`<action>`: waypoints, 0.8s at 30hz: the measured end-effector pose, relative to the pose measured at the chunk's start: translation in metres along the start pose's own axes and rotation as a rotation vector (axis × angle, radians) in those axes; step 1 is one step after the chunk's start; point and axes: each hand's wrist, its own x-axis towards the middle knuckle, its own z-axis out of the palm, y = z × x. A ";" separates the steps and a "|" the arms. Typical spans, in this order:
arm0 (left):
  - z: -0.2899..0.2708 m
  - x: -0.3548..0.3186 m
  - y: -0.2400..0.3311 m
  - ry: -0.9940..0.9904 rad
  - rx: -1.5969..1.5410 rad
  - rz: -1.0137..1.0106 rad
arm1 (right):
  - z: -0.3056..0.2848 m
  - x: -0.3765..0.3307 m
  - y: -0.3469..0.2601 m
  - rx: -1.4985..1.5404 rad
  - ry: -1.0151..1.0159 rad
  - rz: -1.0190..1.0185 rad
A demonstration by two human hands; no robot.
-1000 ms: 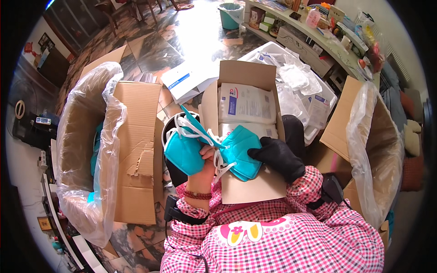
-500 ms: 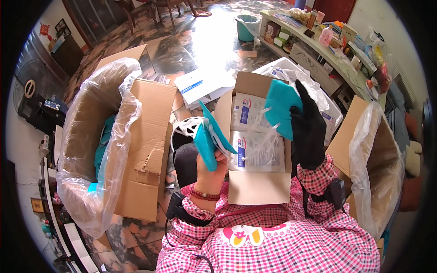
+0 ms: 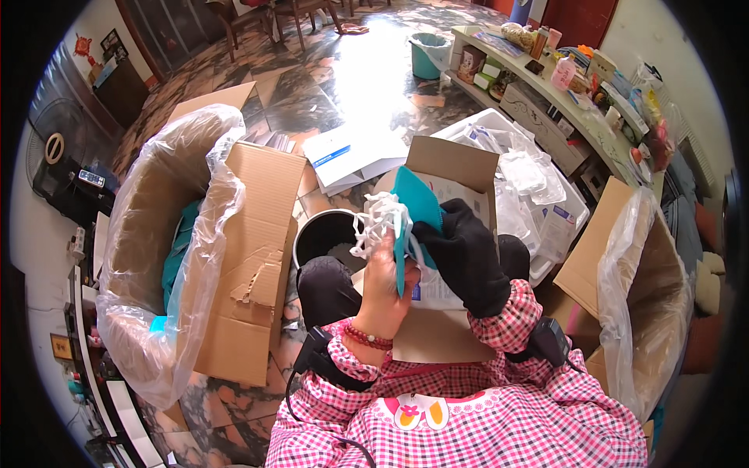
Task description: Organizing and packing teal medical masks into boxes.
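My bare left hand (image 3: 381, 285), with a red beaded bracelet at its wrist, grips teal face masks (image 3: 402, 253) set on edge. White ear straps (image 3: 381, 222) bunch up above its fingers. My right hand (image 3: 468, 253), in a black glove, is closed on the side of another teal face mask (image 3: 419, 196), which is pressed against those in my left hand. Both hands are over an open cardboard box (image 3: 445, 343) on my lap. White printed packets (image 3: 437, 292) lie inside it, partly hidden by my hands.
At left stands a plastic-lined carton (image 3: 265, 203) with teal masks (image 3: 181, 242) inside. Another lined carton (image 3: 624, 257) is at right. A white tub (image 3: 573, 207) of packets stands beyond my right hand. A black bin (image 3: 312, 230) and white flattened boxes (image 3: 355, 152) are ahead.
My right hand has moved left and down, bringing its mask against those in my left hand. My left hand has shifted slightly right, and its straps are now bunched together.
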 end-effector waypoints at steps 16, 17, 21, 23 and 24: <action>-0.042 0.016 0.013 -0.138 -0.373 -0.019 | -0.027 0.021 -0.003 -0.185 0.104 0.060; -0.035 0.015 0.013 -0.078 -0.291 0.040 | -0.021 0.020 -0.013 -0.222 0.060 -0.043; -0.003 0.018 0.004 0.157 -0.086 0.148 | 0.003 0.010 -0.032 0.036 0.060 0.057; -0.011 0.028 -0.003 0.089 -0.059 0.145 | 0.005 0.007 -0.042 0.035 0.037 0.084; -0.014 0.036 -0.007 0.048 -0.050 0.137 | 0.008 0.005 -0.045 -0.052 0.052 0.038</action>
